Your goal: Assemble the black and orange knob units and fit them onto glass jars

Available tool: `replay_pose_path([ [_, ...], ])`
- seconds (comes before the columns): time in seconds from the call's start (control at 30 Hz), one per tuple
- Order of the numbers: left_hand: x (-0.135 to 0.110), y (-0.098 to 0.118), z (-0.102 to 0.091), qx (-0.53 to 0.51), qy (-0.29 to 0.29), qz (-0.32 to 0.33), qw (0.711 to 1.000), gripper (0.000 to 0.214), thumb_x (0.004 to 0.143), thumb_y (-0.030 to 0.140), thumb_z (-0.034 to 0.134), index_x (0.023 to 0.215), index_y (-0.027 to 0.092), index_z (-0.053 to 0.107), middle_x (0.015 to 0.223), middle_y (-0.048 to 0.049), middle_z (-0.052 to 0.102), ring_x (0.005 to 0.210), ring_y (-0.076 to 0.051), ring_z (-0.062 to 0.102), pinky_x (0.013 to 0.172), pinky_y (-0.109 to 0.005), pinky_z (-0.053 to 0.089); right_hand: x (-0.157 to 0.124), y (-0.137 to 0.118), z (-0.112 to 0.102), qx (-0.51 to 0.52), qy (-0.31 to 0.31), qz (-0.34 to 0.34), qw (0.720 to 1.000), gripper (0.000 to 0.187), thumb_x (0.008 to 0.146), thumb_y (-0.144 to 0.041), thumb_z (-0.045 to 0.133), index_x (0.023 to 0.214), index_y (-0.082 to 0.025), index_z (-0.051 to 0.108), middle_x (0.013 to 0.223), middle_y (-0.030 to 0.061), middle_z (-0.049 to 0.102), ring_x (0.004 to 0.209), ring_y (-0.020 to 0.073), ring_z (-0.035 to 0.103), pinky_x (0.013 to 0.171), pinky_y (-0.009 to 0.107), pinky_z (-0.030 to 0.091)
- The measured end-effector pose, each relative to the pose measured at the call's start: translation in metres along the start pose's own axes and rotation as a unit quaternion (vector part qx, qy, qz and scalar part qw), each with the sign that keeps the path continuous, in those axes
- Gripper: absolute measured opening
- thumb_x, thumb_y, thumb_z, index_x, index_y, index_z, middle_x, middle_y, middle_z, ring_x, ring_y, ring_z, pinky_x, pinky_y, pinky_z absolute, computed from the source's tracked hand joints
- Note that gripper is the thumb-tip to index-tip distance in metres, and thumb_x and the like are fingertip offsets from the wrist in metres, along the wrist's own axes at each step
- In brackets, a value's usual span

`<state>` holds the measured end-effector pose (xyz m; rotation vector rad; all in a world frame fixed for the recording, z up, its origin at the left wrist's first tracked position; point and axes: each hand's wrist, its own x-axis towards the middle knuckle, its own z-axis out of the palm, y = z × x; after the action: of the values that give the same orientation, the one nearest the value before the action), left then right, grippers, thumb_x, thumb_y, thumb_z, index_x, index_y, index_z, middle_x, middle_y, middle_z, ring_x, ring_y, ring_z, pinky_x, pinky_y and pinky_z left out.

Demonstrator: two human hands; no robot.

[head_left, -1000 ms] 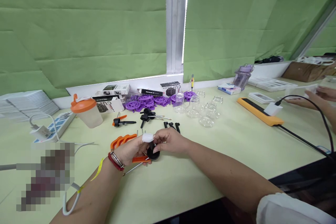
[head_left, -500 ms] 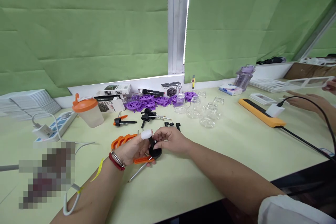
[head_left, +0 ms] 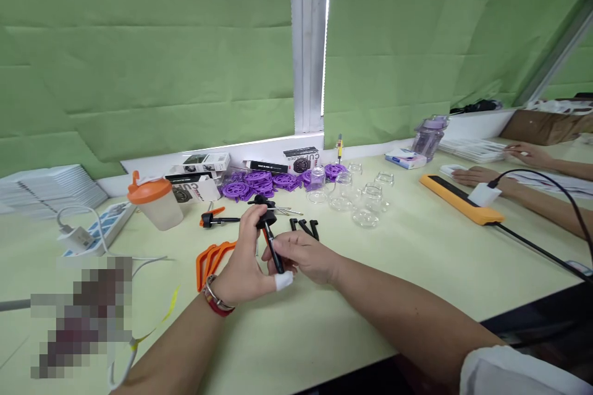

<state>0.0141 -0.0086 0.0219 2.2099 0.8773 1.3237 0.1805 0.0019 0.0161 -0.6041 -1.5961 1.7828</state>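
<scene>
Here it is: the black rod (head_left: 273, 249) sits squarely between my two hands, up off the desk (head_left: 282, 339), its round head towards eleven o'clock and its narrow end slanting down to five. My left grip (head_left: 241, 268) is on the eight o'clock side, curved round it like a bracket: fingertips closed over the round head at the top, thumb stretched along to the low end. That thumb wears a white wrap (head_left: 283, 281), and it's right up at the rod's tip; how hard it presses, I can't tell. In comes my right grip (head_left: 310, 257) from three o'clock, thumb laid on the shaft near its middle, fingers tucked behind and partly hidden, pinching it.

Around us on the desk now! Orange brackets (head_left: 214, 257) lie just off my left grip, at nine o'clock from the rod. Black hooks (head_left: 304, 228) fan out just beyond my right knuckles, twelve o'clock from that grip. Straight up at twelve from the rod, a heap of purple pieces (head_left: 259, 183); clear jars (head_left: 369, 200) cluster at two. The orange-lidded cup (head_left: 160, 203) stands well away, between nine and ten.
</scene>
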Motion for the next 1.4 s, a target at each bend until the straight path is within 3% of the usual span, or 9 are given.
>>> replay_pose_path([
  [0.2,0.0,-0.01,0.005,0.013,0.028,0.027,0.999,0.123,0.05,0.03,0.087,0.145,0.03,0.008,0.149,-0.0156,0.017,0.138,-0.035,0.023,0.111,-0.053,0.026,0.002,-0.004,-0.005,-0.154,0.056,-0.028,0.986,0.032,0.084,-0.042,0.057,0.067,-0.016,0.052,0.061,-0.0017,0.053,0.052,0.0082,0.043,0.052,0.023,0.034],
  [0.3,0.003,-0.013,0.0,-0.042,0.049,-0.062,0.996,0.094,0.068,0.038,0.076,0.141,0.03,0.017,0.142,-0.0148,0.033,0.128,-0.03,0.041,0.102,-0.048,0.039,0.004,-0.004,-0.015,-0.378,0.115,-0.081,0.915,0.023,0.088,-0.031,0.051,0.071,-0.017,0.053,0.064,-0.0011,0.054,0.059,0.0106,0.045,0.057,0.024,0.032],
  [0.4,0.006,-0.014,-0.005,-0.084,0.044,-0.223,0.97,0.052,0.086,0.047,0.052,0.13,0.023,0.037,0.097,-0.0081,0.062,0.078,-0.019,0.062,0.065,-0.033,0.051,0.007,-0.003,-0.021,-0.539,0.124,-0.091,0.828,0.017,0.091,-0.025,0.047,0.081,-0.018,0.058,0.075,0.0024,0.059,0.069,0.0142,0.051,0.061,0.025,0.031],
  [0.47,0.008,-0.016,-0.008,-0.099,0.029,-0.28,0.954,0.044,0.087,0.05,0.048,0.119,0.02,0.048,0.066,0.0,0.058,0.054,-0.014,0.054,0.05,-0.026,0.043,0.008,-0.003,-0.022,-0.586,0.119,-0.07,0.798,0.018,0.092,-0.025,0.045,0.086,-0.018,0.06,0.079,0.0043,0.062,0.072,0.016,0.053,0.061,0.026,0.031],
  [0.57,0.01,-0.018,-0.009,-0.13,0.024,-0.293,0.947,0.039,0.086,0.049,0.051,0.11,0.018,0.052,0.055,0.0038,0.052,0.046,-0.011,0.046,0.046,-0.023,0.036,0.009,-0.003,-0.02,-0.615,0.116,-0.049,0.778,0.019,0.094,-0.027,0.043,0.091,-0.019,0.061,0.083,0.0054,0.064,0.076,0.0175,0.055,0.061,0.026,0.031],
  [0.8,0.011,-0.021,-0.009,-0.131,0.009,-0.302,0.944,0.038,0.084,0.048,0.051,0.11,0.019,0.051,0.062,0.0025,0.055,0.052,-0.012,0.049,0.048,-0.023,0.039,0.011,-0.001,-0.021,-0.633,0.11,-0.034,0.766,0.022,0.095,-0.028,0.043,0.101,-0.019,0.062,0.091,0.0067,0.067,0.082,0.0194,0.059,0.064,0.027,0.034],
  [0.93,0.01,-0.029,-0.014,-0.034,0.025,-0.298,0.954,0.042,0.077,0.046,0.059,0.11,0.02,0.057,0.082,-0.0023,0.059,0.067,-0.016,0.056,0.052,-0.024,0.042,0.014,0.005,-0.027,-0.635,0.115,-0.041,0.762,0.025,0.095,-0.028,0.043,0.109,-0.018,0.062,0.098,0.0091,0.068,0.089,0.0209,0.061,0.071,0.029,0.038],
  [1.17,0.01,-0.039,-0.025,0.014,0.034,-0.258,0.966,0.052,0.075,0.038,0.061,0.122,0.023,0.044,0.087,-0.0013,0.059,0.066,-0.014,0.051,0.058,-0.026,0.043,0.017,0.008,-0.03,-0.545,0.149,-0.06,0.823,0.036,0.092,-0.028,0.049,0.126,-0.017,0.054,0.115,0.0111,0.064,0.103,0.0229,0.058,0.086,0.034,0.042],
  [1.4,0.016,-0.069,-0.069,0.176,0.182,-0.309,0.917,0.033,0.073,0.036,0.058,0.103,0.02,0.055,0.081,-0.0033,0.062,0.066,-0.017,0.055,0.06,-0.028,0.044,0.011,0.008,-0.025,-0.49,0.15,-0.034,0.858,0.05,0.09,-0.029,0.051,0.138,-0.022,0.041,0.114,0.0081,0.062,0.081,0.0158,0.059,0.074,0.03,0.042],
])
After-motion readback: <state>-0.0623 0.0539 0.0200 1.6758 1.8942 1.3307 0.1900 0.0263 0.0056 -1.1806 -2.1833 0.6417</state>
